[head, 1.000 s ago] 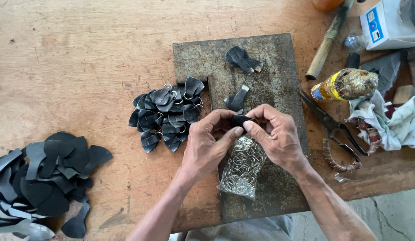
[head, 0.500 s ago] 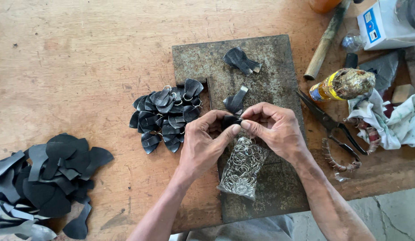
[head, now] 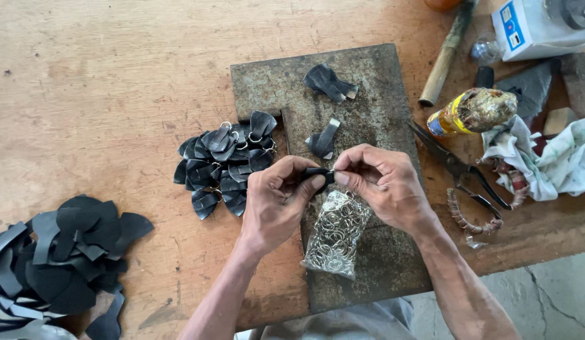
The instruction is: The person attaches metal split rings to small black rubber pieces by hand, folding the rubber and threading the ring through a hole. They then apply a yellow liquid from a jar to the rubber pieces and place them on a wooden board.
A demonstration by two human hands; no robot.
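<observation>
Our left hand [head: 276, 201] and right hand [head: 383, 182] pinching 1 black leather piece [head: 317, 172], fingers closed on it, above our ring bag [head: 336, 234], on the metal plate [head: 368, 94]

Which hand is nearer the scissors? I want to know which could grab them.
Right. The right hand sits just beside the scissors, toward the rusty plate's edge; the left hand is farther off, beyond the right hand, near the pile of black pieces.

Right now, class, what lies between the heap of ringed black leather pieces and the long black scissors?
In the head view: the rusty metal slab, bearing a folded black leather piece.
</observation>
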